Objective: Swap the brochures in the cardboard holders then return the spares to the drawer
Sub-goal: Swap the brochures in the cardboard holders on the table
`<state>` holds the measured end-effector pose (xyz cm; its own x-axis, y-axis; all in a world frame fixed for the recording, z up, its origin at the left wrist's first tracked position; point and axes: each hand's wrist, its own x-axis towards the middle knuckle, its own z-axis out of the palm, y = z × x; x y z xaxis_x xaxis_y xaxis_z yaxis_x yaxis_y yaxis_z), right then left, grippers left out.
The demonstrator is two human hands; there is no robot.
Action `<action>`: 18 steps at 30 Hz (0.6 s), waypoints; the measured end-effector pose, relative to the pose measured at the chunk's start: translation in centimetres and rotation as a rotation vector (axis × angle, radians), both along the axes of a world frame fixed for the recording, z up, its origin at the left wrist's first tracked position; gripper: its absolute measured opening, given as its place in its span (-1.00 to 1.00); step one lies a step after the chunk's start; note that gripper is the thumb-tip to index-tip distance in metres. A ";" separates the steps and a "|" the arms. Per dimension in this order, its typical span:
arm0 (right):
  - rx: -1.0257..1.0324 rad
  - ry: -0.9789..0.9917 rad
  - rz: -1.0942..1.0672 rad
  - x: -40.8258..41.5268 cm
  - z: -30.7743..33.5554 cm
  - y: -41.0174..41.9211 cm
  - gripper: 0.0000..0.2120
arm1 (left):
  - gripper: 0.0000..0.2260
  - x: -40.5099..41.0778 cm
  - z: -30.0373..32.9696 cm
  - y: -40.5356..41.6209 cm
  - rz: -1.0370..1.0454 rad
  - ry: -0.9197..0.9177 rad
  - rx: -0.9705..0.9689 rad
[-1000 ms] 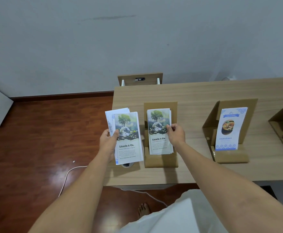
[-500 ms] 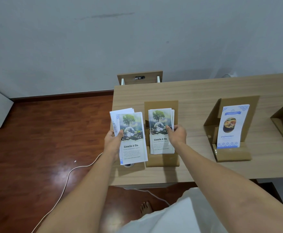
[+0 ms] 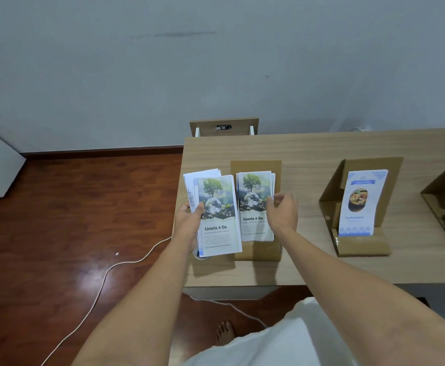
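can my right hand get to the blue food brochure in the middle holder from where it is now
Probably yes. The right hand is free, fingers just off the tree brochures, and only bare desk lies between it and the blue brochure, which stands exposed in its open-fronted holder.

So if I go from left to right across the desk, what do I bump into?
Left hand → its tree brochure stack → tree brochures in the first cardboard holder → right hand → blue food brochure in the second holder.
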<state>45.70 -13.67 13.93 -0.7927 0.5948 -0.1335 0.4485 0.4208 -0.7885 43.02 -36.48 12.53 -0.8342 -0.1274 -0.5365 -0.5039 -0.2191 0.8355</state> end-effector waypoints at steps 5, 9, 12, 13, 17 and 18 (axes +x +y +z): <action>-0.312 0.096 0.208 0.4 1.3 -2.4 -0.75 | -0.95 1.3 0.6 0.1 0.027 0.011 0.052; -0.450 -0.018 0.410 1.0 1.3 -4.4 -0.67 | -0.90 2.2 0.9 -0.2 0.068 0.015 0.115; -0.554 -0.038 0.387 1.4 1.0 -5.2 -0.72 | -0.85 2.9 1.0 -0.8 0.078 0.015 0.160; -0.581 -0.044 0.374 1.4 0.8 -5.4 -0.75 | -0.81 3.2 1.1 -1.1 0.075 0.019 0.188; -0.587 -0.071 0.382 1.3 0.6 -5.9 -0.84 | -0.75 4.3 1.5 -2.2 0.048 0.036 0.301; -0.591 -0.075 0.384 1.3 0.6 -6.1 -0.85 | -0.75 4.6 1.6 -2.4 0.048 0.044 0.319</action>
<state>46.96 -19.73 14.51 -0.9079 0.0864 -0.4102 0.4163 0.0706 -0.9065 47.58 -38.93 14.10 -0.8548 0.0018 -0.5190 -0.4515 -0.4956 0.7420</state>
